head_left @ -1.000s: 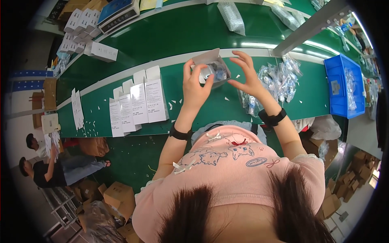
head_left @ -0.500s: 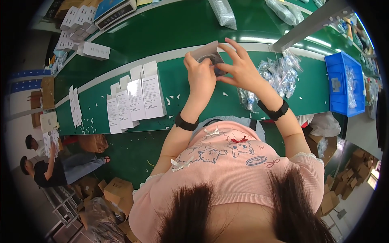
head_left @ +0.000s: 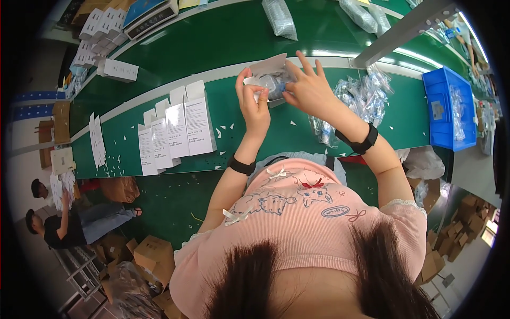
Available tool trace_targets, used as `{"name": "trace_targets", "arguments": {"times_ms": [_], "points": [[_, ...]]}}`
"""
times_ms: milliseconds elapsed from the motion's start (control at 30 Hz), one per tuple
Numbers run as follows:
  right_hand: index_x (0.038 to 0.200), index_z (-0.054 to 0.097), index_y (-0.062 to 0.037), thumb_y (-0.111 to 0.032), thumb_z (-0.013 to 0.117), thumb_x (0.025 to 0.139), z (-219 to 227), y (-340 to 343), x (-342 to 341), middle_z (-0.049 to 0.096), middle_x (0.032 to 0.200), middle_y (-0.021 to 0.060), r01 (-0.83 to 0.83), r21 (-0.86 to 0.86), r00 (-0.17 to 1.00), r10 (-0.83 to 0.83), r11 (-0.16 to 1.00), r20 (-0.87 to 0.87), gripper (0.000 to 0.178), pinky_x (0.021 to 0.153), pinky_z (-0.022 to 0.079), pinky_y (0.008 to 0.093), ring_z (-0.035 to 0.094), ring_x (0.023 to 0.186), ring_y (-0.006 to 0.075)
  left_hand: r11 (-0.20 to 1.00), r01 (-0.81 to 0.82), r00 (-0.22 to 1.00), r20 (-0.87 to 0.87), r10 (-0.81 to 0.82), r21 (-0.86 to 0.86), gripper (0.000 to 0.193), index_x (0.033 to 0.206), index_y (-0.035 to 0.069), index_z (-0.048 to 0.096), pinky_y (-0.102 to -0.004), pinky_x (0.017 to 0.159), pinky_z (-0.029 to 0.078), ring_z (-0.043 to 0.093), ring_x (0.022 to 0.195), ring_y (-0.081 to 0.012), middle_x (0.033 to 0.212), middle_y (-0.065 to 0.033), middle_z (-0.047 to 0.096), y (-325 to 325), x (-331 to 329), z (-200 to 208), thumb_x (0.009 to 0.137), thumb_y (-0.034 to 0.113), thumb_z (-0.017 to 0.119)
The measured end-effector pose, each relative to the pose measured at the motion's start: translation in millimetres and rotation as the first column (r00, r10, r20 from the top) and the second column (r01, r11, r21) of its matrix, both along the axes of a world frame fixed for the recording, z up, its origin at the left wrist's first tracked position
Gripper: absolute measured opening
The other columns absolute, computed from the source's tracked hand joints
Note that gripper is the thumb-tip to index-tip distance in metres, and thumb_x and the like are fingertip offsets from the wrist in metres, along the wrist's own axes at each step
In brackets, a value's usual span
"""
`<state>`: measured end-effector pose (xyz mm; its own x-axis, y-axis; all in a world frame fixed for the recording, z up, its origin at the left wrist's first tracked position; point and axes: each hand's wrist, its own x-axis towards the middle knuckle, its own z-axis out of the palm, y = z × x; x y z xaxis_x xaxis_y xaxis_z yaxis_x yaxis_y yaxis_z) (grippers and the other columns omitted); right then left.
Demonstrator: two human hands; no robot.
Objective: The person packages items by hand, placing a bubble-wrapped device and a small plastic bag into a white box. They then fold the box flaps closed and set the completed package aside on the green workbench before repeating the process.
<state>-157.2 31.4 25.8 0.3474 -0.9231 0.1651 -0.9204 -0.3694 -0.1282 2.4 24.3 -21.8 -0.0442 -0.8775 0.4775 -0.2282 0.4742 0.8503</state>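
Note:
A small white cardboard box [head_left: 267,65] with raised flaps is held above the bench's back strip. My left hand [head_left: 255,110] grips its left side, thumb and fingers at the edge. In the box mouth lies a clear plastic bag [head_left: 273,85] with a blue part showing. My right hand [head_left: 314,94] pinches at the bag's right end with thumb and forefinger, its other fingers raised. To the left, several white boxes [head_left: 201,125] stand in a row with their flaps up. Right of my hands lies a pile of clear bags with blue parts [head_left: 366,98].
A blue plastic bin [head_left: 439,127] stands at the bench's right end. Flat white cartons [head_left: 98,141] and paper scraps lie at the left. A grey metal post [head_left: 404,34] rises behind the pile. Bubble-wrapped packs [head_left: 280,20] rest on the upper shelf. Two people are at the far left.
My left hand has shifted from over the box mouth to its left side, uncovering the bag inside. The right hand has turned lower over the bag.

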Motion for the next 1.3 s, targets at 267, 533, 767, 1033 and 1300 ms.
{"name": "trace_targets", "arguments": {"times_ms": [267,533,767,1033,1300], "points": [[0.081,0.067,-0.0133,-0.033,0.066,0.071,-0.6,6.5,-5.8,0.033,0.134,0.0143,-0.051,-0.150,0.980,0.078,0.987,0.181,0.022,0.097,0.024,0.0577,0.020,0.127,0.0423,0.997,-0.057,0.988,-0.139,0.065,0.061,0.009,0.082,0.002,0.044,-0.0375,0.093,0.035,0.037,0.120,-0.0334,0.130,-0.0182,0.032,3.4,2.5,-6.1,0.083,0.004,0.053],[0.125,0.044,-0.0116,-0.021,0.074,0.066,-59.0,7.1,0.9,0.020,0.141,0.0179,-0.107,-0.050,0.570,0.102,0.993,0.815,0.067,0.103,0.019,0.0505,0.020,0.130,0.0357,0.993,0.094,0.848,-0.528,-0.039,0.077,0.018,0.093,0.003,0.043,-0.0423,0.099,0.028,0.027,0.126,-0.0364,0.137,-0.0203,0.022,-2.4,10.9,2.6,0.081,0.008,0.056],[0.138,0.018,-0.0048,-0.004,0.078,0.056,-80.4,-41.0,-4.6,0.024,0.139,0.0157,-0.209,0.205,0.429,-0.099,0.956,0.898,0.101,0.103,0.024,0.0395,0.025,0.128,0.0266,0.873,-0.485,0.420,0.891,0.175,0.057,0.079,0.132,0.002,0.025,-0.0628,0.099,0.006,0.008,0.132,-0.0394,0.143,-0.0206,0.009,-5.5,126.0,-9.6,0.071,0.025,0.069],[0.132,0.027,-0.0040,-0.005,0.074,0.061,-62.5,-226.5,-90.6,0.045,0.119,0.0110,0.228,-0.046,0.228,-0.007,0.973,0.974,0.085,0.088,0.042,0.0331,0.048,0.105,0.0212,0.866,-0.480,0.229,0.973,-0.033,0.142,0.089,0.135,0.004,0.020,-0.0648,0.096,0.011,0.013,0.131,-0.0380,0.142,-0.0203,0.013,24.0,112.6,-29.8,0.066,0.027,0.070],[0.127,0.032,-0.0029,-0.016,0.070,0.069,-94.9,-259.2,-134.5,0.048,0.118,0.0180,0.430,0.077,0.841,-0.430,0.899,0.327,0.072,0.083,0.044,0.0370,0.053,0.099,0.0314,0.751,-0.379,0.717,0.685,-0.131,0.540,0.078,0.131,0.001,0.028,-0.0501,0.096,0.027,0.030,0.120,-0.0387,0.132,-0.0214,0.030,-23.4,100.4,-20.5,0.072,0.030,0.068]]}}
